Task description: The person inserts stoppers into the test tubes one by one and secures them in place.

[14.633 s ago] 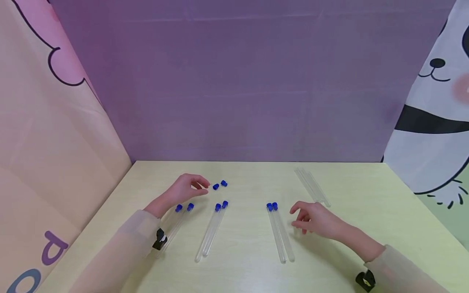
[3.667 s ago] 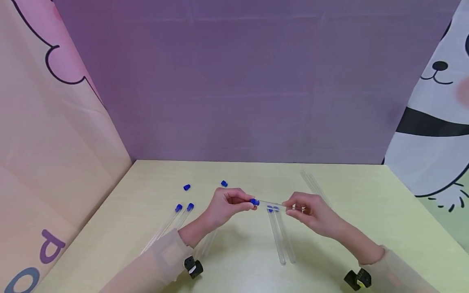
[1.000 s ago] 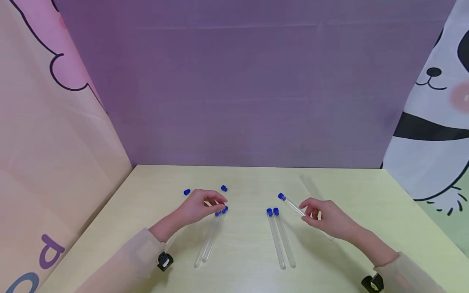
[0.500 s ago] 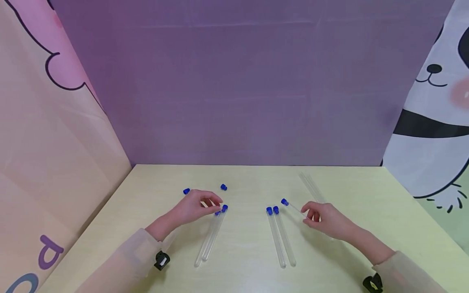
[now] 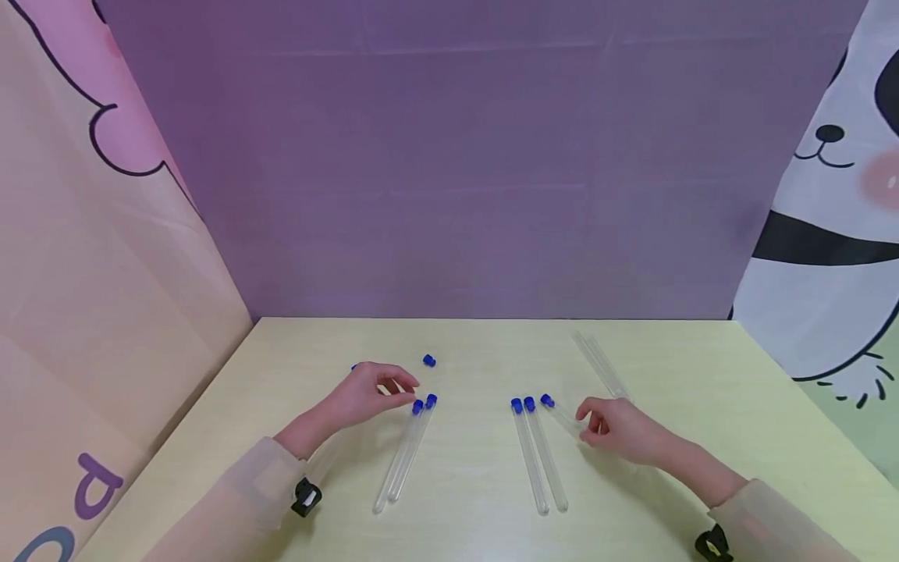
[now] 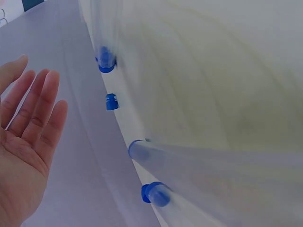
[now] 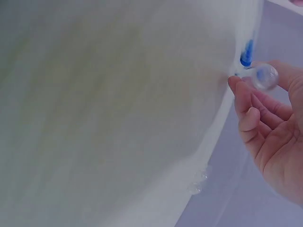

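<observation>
My right hand [image 5: 625,429] pinches a clear test tube [image 5: 564,419] with a blue cap [image 5: 548,400], low over the table, its cap beside a pair of capped tubes [image 5: 530,457]. In the right wrist view the tube's rounded end [image 7: 265,77] shows between thumb and fingers. My left hand [image 5: 368,396] holds nothing, its fingers relaxed above the table, near the caps of another capped pair [image 5: 412,450]. The left wrist view shows that hand [image 6: 31,127] with its fingers extended.
A loose blue cap [image 5: 429,361] lies at the back middle; another is mostly hidden behind my left hand. Uncapped tubes [image 5: 600,363] lie at the back right. Further capped tubes [image 5: 323,462] are largely covered by my left forearm. A purple backdrop [image 5: 449,179] stands behind the table.
My right hand has lowered the capped tube towards the table, bringing its cap next to the right pair. My left hand has drawn slightly left. Earlier, both hands held this tube and its cap together.
</observation>
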A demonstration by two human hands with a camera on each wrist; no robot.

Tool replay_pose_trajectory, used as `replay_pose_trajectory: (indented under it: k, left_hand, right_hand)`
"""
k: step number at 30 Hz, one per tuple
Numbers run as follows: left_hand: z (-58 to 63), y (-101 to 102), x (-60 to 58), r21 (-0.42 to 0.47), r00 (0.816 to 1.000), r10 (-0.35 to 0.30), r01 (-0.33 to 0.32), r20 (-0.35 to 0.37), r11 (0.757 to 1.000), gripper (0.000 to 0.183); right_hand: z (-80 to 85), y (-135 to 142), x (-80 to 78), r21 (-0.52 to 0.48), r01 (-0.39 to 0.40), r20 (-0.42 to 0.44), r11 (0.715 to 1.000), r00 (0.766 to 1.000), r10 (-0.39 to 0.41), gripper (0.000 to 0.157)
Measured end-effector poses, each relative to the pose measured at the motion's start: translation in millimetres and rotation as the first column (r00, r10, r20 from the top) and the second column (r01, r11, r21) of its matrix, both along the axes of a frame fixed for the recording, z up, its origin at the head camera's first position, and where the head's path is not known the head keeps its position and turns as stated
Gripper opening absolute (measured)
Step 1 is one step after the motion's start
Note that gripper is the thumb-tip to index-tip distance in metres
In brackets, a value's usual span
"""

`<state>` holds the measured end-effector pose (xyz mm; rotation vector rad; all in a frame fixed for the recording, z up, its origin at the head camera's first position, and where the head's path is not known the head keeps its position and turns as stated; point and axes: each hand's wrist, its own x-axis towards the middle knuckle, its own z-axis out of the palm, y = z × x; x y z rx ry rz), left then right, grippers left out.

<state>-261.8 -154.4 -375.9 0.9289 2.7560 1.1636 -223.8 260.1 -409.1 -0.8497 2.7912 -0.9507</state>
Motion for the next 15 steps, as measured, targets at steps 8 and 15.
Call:
replay_pose_trajectory:
  k: [8,15]
  left_hand:
    - [-3.4,-5,-4.7,-0.022,1.0,0.011,-0.011,-0.001,1.0,0.019]
    - [-1.0,-3,-10.9,-0.036,0.997,0.074,-0.074,0.022,0.997,0.02]
  right_hand:
    - [-4.5,-7,2.1,0.0,-0.031,-0.03,1.0,0.999,0.031,0.022]
    - [-5.7,-13,3.2,0.029,-0.011,-0.008,1.0,1.0,0.011,0.028]
